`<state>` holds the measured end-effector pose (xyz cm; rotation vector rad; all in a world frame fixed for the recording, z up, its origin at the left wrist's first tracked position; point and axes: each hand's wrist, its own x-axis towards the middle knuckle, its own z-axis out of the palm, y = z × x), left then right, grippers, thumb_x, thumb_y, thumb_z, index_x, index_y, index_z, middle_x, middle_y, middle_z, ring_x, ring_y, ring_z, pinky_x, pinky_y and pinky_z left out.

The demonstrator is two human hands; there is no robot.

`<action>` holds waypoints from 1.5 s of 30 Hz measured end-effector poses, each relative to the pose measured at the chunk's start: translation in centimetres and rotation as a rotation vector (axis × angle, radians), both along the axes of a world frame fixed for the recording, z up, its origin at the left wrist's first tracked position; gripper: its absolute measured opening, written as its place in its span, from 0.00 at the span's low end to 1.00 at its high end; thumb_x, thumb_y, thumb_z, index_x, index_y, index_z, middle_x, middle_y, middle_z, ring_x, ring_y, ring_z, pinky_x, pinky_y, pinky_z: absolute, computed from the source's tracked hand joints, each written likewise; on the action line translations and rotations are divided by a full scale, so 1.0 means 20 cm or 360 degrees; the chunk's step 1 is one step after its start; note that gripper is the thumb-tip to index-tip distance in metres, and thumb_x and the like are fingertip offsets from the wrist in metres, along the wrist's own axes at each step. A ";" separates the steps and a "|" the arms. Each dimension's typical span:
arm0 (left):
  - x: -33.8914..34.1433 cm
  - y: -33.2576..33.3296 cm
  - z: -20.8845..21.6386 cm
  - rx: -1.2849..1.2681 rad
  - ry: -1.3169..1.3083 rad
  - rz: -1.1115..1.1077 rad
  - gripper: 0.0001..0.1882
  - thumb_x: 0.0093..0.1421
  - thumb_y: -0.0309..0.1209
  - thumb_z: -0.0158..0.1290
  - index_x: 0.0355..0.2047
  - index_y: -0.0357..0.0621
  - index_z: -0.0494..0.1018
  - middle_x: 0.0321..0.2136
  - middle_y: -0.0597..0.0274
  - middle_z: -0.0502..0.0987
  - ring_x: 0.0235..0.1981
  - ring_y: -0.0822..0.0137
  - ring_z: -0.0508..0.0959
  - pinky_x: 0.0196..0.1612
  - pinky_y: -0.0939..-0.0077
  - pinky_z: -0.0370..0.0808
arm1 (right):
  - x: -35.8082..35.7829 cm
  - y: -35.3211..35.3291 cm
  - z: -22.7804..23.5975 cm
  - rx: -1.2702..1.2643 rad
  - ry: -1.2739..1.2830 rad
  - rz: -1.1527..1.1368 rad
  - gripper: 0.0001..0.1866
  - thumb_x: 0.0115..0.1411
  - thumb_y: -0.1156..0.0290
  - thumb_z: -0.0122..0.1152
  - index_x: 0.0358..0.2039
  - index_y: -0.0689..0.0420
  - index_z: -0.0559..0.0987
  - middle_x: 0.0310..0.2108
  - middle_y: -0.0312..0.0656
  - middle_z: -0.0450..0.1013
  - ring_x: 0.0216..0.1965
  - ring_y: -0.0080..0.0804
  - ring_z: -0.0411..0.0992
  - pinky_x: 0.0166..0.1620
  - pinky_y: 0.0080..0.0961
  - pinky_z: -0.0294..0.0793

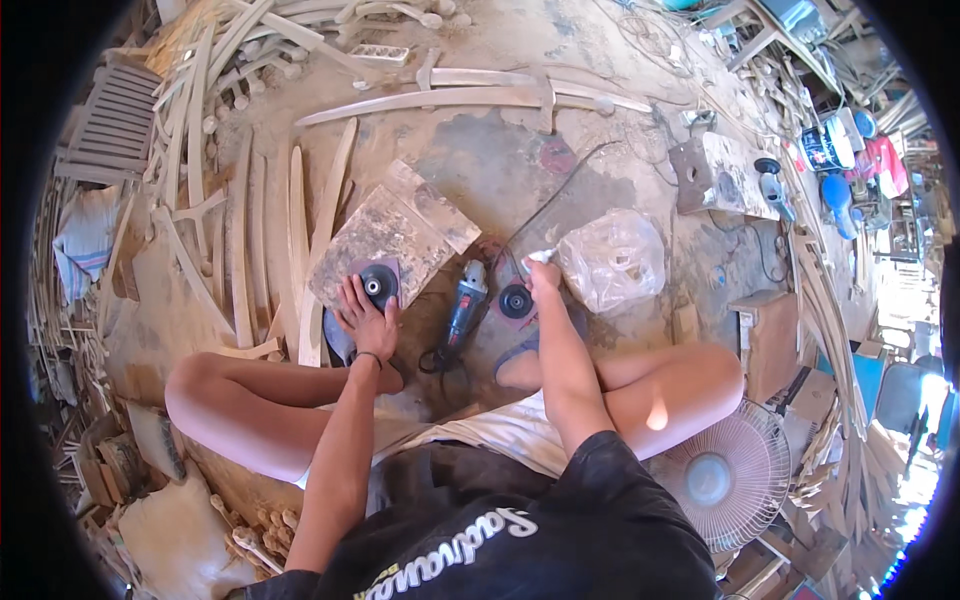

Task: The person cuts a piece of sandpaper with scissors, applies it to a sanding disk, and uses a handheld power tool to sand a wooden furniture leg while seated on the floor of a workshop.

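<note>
Where flat: round dark sanding disc (pixel 379 283)

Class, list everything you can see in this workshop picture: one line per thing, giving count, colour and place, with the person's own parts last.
Black round sanding disc: one, on grey board, under left hand.
Dark red round sanding disc: one, floor, below right hand.
Grey-black angle grinder: one, floor between hands.
Clear plastic bag: one, right of right hand.
Curved pale wooden slats: many, floor at left.
White electric fan: one, lower right.
Left hand: fingers on black disc.
Right hand: holds a small white piece.
</note>
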<state>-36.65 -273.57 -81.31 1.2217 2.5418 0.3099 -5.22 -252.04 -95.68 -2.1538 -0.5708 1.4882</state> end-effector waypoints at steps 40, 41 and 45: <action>-0.40 0.09 0.31 0.1820 -0.1191 0.1729 0.24 0.73 0.50 0.55 0.42 0.36 0.73 0.28 0.62 0.76 0.31 0.70 0.78 0.39 0.74 0.78 | -0.88 -0.77 1.03 0.1289 -0.0378 0.1858 0.20 0.68 0.58 0.63 0.52 0.60 0.77 0.48 0.54 0.77 0.48 0.58 0.78 0.50 0.49 0.77; -0.46 0.07 0.43 0.1858 -0.1477 0.1819 0.24 0.73 0.51 0.54 0.41 0.38 0.73 0.25 0.64 0.75 0.29 0.72 0.77 0.37 0.75 0.79 | -0.90 -0.76 1.03 0.1308 -0.0383 0.1883 0.20 0.68 0.58 0.62 0.52 0.60 0.77 0.47 0.54 0.77 0.47 0.59 0.78 0.49 0.50 0.77; -0.86 0.10 1.11 0.2488 -0.1498 0.1206 0.23 0.76 0.49 0.50 0.41 0.38 0.75 0.35 0.56 0.82 0.32 0.69 0.80 0.40 0.66 0.83 | -0.92 -0.76 1.01 0.1332 -0.0436 0.1897 0.19 0.69 0.57 0.62 0.48 0.61 0.78 0.45 0.55 0.77 0.46 0.60 0.78 0.48 0.51 0.76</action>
